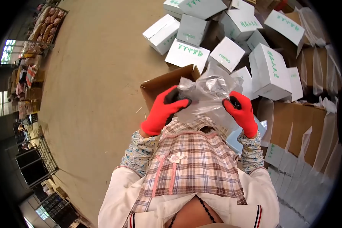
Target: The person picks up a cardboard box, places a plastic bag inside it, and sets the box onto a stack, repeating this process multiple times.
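The left hand (164,110) and right hand (242,112), apart, each pinch the clear plastic bag (209,93); opening it seems underway, needing an even pull.

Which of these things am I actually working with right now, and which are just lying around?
In hand:
- clear plastic bag, gripped by the left hand and right hand, both in red gloves
- open cardboard box, right by the bag

Lying about:
- pile of white boxes
- flat cardboard sheets
- racks at the far left
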The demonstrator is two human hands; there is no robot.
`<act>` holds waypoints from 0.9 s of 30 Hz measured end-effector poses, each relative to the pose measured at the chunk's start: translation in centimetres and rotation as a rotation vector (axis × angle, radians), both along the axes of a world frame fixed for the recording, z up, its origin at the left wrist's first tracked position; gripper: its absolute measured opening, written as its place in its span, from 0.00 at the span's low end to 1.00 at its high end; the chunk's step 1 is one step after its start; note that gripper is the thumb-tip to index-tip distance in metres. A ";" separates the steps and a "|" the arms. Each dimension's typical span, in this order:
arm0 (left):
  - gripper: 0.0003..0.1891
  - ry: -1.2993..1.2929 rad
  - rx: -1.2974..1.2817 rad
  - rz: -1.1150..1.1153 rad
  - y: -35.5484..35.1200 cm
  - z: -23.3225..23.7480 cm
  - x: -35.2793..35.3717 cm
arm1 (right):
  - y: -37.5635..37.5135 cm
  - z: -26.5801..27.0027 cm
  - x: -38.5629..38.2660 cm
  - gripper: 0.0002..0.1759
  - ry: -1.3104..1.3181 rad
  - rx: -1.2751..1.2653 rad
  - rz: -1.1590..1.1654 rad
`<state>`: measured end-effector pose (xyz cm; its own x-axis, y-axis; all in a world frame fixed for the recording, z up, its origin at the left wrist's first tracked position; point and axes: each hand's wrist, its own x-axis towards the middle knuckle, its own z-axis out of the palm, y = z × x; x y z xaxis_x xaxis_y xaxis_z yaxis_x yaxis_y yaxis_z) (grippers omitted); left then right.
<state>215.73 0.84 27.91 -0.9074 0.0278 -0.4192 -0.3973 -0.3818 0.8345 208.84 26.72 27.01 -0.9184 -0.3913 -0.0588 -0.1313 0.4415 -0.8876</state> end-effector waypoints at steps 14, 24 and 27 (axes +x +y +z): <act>0.16 0.167 0.454 0.259 -6.4 -3.2 2.5 | -4.7 -5.8 -0.7 0.22 -0.518 -0.900 -0.161; 0.14 0.157 -0.960 0.207 -10.9 -0.3 2.5 | -5.5 -0.3 -8.9 0.47 0.319 0.213 0.224; 0.17 0.427 -0.872 0.009 -9.1 2.0 2.1 | -15.7 3.2 -6.0 0.35 0.241 0.116 0.994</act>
<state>217.84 -8.31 29.93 -0.9867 -0.1442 0.0753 0.0046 0.4380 0.8990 202.81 10.97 30.20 -0.1754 -0.9845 -0.0016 -0.6534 0.1176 -0.7478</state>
